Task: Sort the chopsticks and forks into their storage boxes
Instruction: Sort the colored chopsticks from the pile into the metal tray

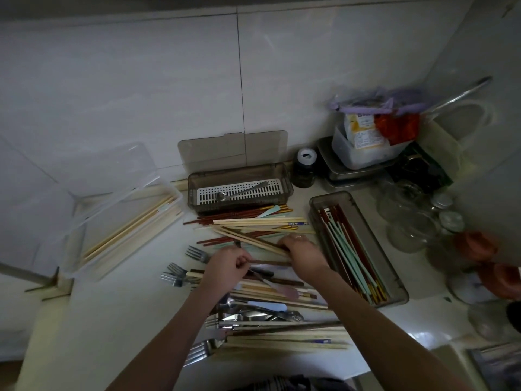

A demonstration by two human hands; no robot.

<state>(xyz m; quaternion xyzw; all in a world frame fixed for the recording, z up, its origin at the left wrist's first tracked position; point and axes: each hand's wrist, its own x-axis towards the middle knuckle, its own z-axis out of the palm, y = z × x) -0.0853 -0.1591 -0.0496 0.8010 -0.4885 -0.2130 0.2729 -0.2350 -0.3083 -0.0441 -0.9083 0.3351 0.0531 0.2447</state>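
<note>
Head view, left hand (227, 263) and right hand (303, 253) both pinching one brown chopstick (269, 262), forearms converging.

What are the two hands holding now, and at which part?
The left hand and right hand hold one dark brown wooden chopstick between them, each pinching one end. The right hand also seems to grip pale wooden chopsticks at their ends.
</note>
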